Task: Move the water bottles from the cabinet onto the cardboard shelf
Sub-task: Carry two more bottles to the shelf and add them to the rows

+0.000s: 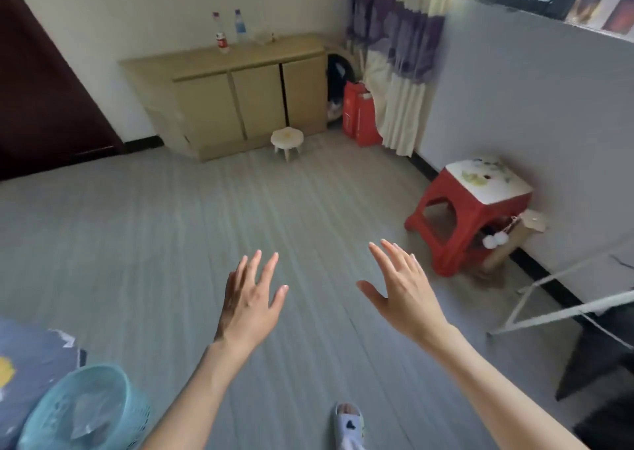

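Note:
Two clear water bottles stand upright on top of a low beige cabinet (192, 61) against the far wall. One bottle has a red label (221, 36); the other has a blue label (240, 25) and stands just to its right. My left hand (252, 303) and my right hand (403, 291) are held out over the grey floor, fingers spread and empty, far short of the cabinet. No cardboard shelf is in view.
A small white stool (287, 139) stands in front of the cabinet. A red box (358, 115) and curtain (398, 72) fill the corner. A red stool (470, 209) sits by the right wall, a white metal rack (562, 298) beyond it, a teal basket (87, 412) at lower left.

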